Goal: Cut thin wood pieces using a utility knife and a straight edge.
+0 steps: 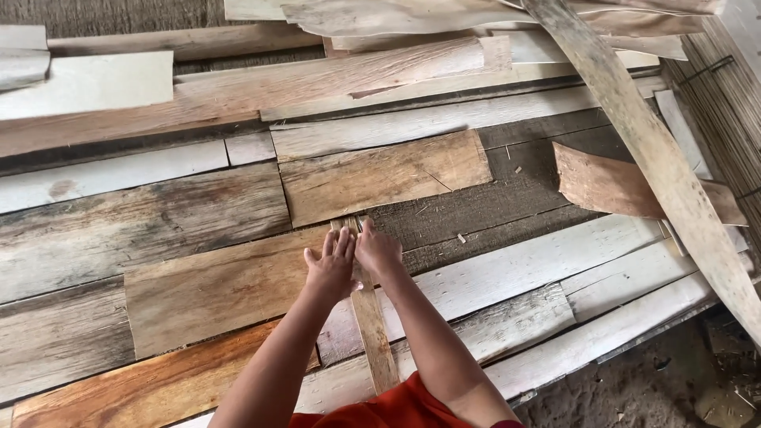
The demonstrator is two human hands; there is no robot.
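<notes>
While both hands press flat, fingers spread, left hand (331,265) and right hand (376,250) sit on a narrow wood strip (372,325), brown sheet (384,176) just beyond fingertips.

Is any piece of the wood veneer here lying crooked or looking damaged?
Yes. A long pale strip lies diagonally across the sheets at the right, against their direction. Beside it, a brown veneer piece has torn, curled edges. Both hands, left and right, press on a narrow strip that crosses the flat sheets.
</notes>
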